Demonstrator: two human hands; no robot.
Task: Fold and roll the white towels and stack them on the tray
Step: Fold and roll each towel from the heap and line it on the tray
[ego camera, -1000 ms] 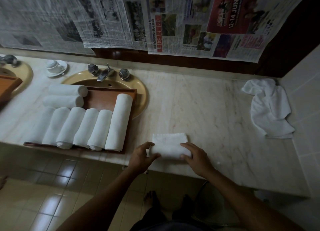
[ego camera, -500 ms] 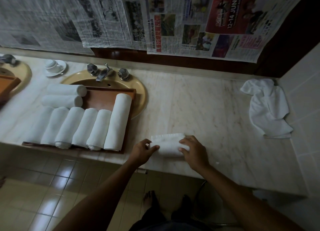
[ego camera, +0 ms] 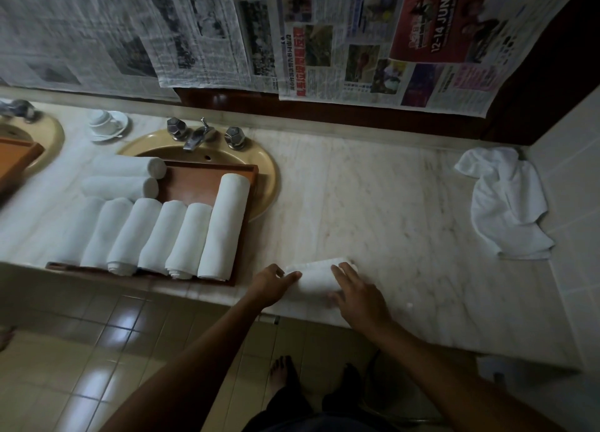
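A small white towel, rolled into a short roll, lies near the front edge of the marble counter. My left hand touches the roll's left end with extended fingers. My right hand lies over the roll's right part, fingers spread and fairly straight, hiding that end. To the left, a brown wooden tray rests over a yellow sink and carries several rolled white towels, with two more rolls laid crosswise at its back. One crumpled white towel lies at the counter's far right.
A tap with two knobs stands behind the yellow sink. A white cup on a saucer sits at the back left. Another tray lies over a second sink at the far left. Newspaper covers the wall; a tiled wall bounds the right.
The folded towel went from a flat rectangle to a tight roll, rolled away from me under both hands. My fingers have straightened over it.
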